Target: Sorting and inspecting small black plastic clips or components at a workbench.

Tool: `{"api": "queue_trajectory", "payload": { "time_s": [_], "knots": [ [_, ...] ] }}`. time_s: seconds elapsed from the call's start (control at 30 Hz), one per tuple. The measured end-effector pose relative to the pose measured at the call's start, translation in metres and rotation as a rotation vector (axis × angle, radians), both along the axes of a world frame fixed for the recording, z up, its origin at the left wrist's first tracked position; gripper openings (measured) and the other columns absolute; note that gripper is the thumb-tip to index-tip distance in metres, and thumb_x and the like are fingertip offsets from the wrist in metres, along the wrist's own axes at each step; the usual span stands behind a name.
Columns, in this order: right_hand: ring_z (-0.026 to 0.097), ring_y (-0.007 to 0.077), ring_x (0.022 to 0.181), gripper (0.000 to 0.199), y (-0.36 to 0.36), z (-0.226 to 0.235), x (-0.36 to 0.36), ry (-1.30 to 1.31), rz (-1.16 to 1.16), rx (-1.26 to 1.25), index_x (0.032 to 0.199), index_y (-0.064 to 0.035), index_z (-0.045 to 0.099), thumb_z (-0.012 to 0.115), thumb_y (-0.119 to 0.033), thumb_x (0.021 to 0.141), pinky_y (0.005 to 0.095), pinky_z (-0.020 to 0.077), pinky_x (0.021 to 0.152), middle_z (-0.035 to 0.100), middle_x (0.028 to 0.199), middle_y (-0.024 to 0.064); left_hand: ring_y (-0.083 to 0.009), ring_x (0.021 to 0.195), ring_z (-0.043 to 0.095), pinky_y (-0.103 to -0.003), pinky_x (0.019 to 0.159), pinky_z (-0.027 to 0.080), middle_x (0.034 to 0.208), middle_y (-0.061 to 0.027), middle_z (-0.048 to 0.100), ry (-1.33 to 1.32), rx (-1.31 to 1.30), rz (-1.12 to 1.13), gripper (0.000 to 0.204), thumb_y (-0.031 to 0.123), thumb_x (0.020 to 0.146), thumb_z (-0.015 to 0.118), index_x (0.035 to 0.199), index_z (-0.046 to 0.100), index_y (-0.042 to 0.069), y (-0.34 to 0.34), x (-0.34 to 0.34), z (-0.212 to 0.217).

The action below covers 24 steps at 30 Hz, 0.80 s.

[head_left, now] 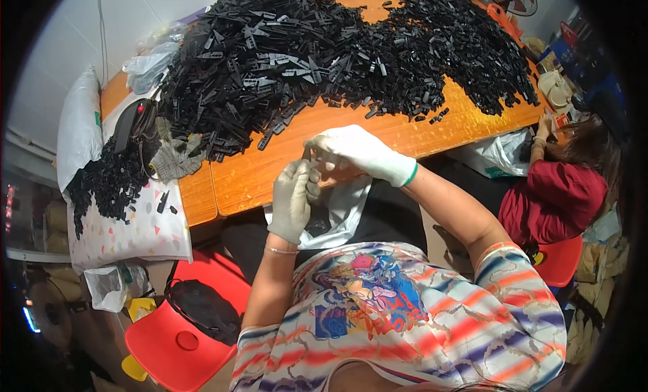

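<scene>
Dark piece (308, 152), mid-frame, seems pinched between my left hand (292, 200) and right hand (364, 154), fingers closed narrow. Just below is a white bag (349, 213); how much is done, I cannot tell. A grey glove (177, 160) lies at left, clear of my hands. Beyond, the black heap (270, 61) spans the upper frame: plenty left, I judge, nothing blocking it.

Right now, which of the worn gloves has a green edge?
The right hand's glove, the whiter one, with a green edge at its wrist; the left hand's glove looks greyer, without visible green.
</scene>
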State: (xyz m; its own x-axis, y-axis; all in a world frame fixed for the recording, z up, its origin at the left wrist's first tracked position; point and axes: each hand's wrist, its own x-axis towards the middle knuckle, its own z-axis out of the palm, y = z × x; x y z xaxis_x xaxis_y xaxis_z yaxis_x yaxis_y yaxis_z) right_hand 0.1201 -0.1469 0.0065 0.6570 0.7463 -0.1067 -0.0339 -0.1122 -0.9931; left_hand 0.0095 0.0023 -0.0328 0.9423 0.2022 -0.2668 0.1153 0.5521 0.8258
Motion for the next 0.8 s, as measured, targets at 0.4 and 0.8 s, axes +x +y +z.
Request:
{"api": "queue_trajectory", "payload": {
  "time_s": [0.4, 0.8],
  "knots": [
    [0.065, 0.0147, 0.083, 0.025, 0.0, -0.009, -0.037, 0.013, 0.101, -0.272, 0.095, -0.0025, 0.07, 0.062, -0.026, 0.088, 0.0275, 0.0502, 0.074, 0.07, 0.087, 0.0085, -0.0031, 0.062, 0.046, -0.016, 0.052, 0.037, 0.081, -0.0035, 0.056, 0.122, 0.222, -0.259, 0.026, 0.023, 0.101, 0.048, 0.112, 0.058, 0.002, -0.004, -0.042, -0.001],
    [0.064, 0.0303, 0.081, 0.032, -0.107, -0.029, 0.024, -1.108, -0.695, -0.743, 0.114, -0.0165, 0.063, 0.066, -0.013, 0.082, 0.0378, 0.0524, 0.071, 0.061, 0.092, 0.01, -0.0339, 0.101, 0.057, -0.042, 0.087, 0.046, 0.105, -0.0157, 0.062, -0.063, 1.568, -0.131, 0.03, 0.015, 0.092, 0.051, 0.119, 0.057, 0.007, 0.012, -0.053, 0.013]
  ]
}}
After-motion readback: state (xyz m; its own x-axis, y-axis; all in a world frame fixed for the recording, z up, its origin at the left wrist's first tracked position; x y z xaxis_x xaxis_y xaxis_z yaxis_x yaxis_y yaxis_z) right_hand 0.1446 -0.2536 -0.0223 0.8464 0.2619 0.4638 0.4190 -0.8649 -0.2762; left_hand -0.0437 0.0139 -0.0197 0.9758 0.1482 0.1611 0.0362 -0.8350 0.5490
